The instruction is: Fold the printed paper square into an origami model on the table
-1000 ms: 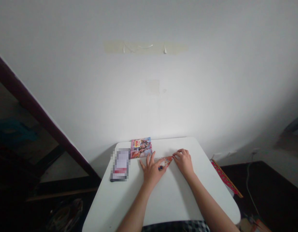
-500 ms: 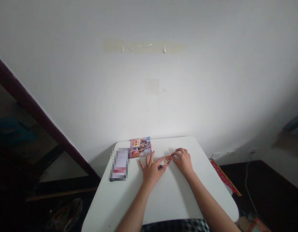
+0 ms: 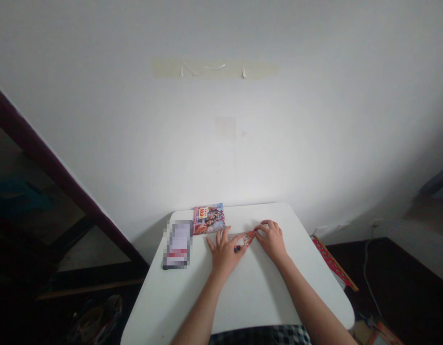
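A small folded piece of printed paper (image 3: pixel 247 238), orange-red and white with a dark patch, lies on the white table between my hands. My left hand (image 3: pixel 224 254) rests with fingers spread, its thumb and forefinger down on the paper and covering part of it. At the paper's pointed right end, my right hand (image 3: pixel 271 239) has thumb and forefinger pinched together on the tip. A colourful printed flyer (image 3: pixel 209 219) lies flat just beyond my left fingertips.
Left of the flyer lies a phone-like item (image 3: pixel 178 244), its surface blurred out. The white table (image 3: pixel 257 297) has its far edge close to a pale wall (image 3: pixel 296 143). A dark red frame (image 3: pixel 45 148) slants at the left, and a red patterned item (image 3: pixel 334 263) shows beyond the right edge.
Both hands keep nearly the same pose on the paper. The whole view has shifted very slightly; the flyer and the phone-like item stay in place on the table.
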Demonstrator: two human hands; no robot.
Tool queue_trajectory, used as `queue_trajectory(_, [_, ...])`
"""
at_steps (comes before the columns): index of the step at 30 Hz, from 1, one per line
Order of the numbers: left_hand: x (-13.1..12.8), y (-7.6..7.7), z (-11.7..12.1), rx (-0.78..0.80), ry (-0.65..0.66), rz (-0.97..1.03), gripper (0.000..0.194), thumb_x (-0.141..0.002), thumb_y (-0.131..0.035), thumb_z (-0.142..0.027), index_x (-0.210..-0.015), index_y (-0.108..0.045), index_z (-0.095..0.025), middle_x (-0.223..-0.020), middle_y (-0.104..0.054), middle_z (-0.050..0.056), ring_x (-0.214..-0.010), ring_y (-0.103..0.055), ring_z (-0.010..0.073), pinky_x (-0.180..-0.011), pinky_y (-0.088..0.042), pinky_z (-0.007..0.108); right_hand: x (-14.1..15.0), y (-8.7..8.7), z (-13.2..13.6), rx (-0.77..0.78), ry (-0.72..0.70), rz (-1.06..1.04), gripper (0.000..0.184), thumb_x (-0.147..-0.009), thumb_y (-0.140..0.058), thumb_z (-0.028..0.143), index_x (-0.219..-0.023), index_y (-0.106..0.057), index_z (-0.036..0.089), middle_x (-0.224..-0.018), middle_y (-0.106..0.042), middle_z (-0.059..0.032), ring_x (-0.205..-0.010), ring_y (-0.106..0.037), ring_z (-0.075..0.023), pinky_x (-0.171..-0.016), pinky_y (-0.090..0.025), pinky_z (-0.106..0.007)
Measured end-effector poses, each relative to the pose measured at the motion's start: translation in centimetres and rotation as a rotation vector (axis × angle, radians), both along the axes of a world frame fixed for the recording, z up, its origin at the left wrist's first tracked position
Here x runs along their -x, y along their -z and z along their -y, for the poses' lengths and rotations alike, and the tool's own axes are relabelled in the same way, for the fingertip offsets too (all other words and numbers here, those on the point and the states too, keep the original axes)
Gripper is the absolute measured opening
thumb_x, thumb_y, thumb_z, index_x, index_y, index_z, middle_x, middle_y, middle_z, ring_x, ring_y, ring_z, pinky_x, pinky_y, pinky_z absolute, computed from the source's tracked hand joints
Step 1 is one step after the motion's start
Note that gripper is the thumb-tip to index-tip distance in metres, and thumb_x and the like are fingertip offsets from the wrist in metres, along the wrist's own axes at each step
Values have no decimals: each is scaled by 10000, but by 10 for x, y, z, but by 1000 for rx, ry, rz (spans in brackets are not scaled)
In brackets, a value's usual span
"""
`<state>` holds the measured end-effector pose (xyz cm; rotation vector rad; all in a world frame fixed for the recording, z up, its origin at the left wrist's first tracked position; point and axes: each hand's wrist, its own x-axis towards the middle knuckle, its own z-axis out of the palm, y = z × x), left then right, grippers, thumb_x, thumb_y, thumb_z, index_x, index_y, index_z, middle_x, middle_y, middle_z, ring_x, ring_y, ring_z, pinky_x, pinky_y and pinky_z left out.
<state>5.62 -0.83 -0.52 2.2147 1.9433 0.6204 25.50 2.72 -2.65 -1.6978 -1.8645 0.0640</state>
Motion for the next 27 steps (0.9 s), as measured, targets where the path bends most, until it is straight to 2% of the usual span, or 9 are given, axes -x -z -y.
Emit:
queue_trajectory(9, [1, 1, 1, -22, 61, 34, 347, -858, -635, -505, -1204, -645, -526, -1383, -599, -31, -1359, -391, 328, -1127, -46, 773, -2, 2, -3, 38, -1, -24, 109, -886, -647, 349, -936, -708, 272, -1171, -594, -54, -1131, -492, -242, -964, -378, -389])
queue_trajectory(13, [2, 3, 0, -34, 78, 3, 351, -861, -632, -502, -1210, -636, -539, -1389, -599, -38, -1353, -391, 336, -1110, -88, 789, -3, 5, -5, 44, 6, -1, 112, -896, -632, 344, -915, -683, 246, -1179, -597, -62, -1138, -493, -244, -973, -379, -389])
queue_trajectory(19, [3, 2, -1, -20, 92, 23, 361, -864, -633, -487, -1222, -629, -536, -1396, -595, -37, -1358, -380, 342, -1100, -42, 803, -3, 7, -6, 50, 0, 31, 133, -916, -597, 348, -924, -671, 236, -1201, -595, -74, -1149, -494, -253, -990, -375, -407])
queue_trajectory(23, [3, 2, 0, -19, 98, 20, 439, -874, -622, -474, -1300, -556, -556, -1396, -591, -32, -1364, -375, 341, -1109, -38, 796, -2, 4, -4, 49, -3, 18, 133, -912, -600, 354, -914, -669, 240, -1202, -593, -71, -1155, -491, -254, -994, -369, -412])
queue_trajectory(27, [2, 3, 1, -36, 111, 10, 373, -896, -591, -472, -1257, -590, -567, -1405, -581, -40, -1383, -355, 342, -1115, -23, 793, -1, 4, -5, 46, -6, 29, 124, -900, -611, 347, -901, -663, 235, -1204, -590, -78, -1151, -492, -257, -989, -373, -414])
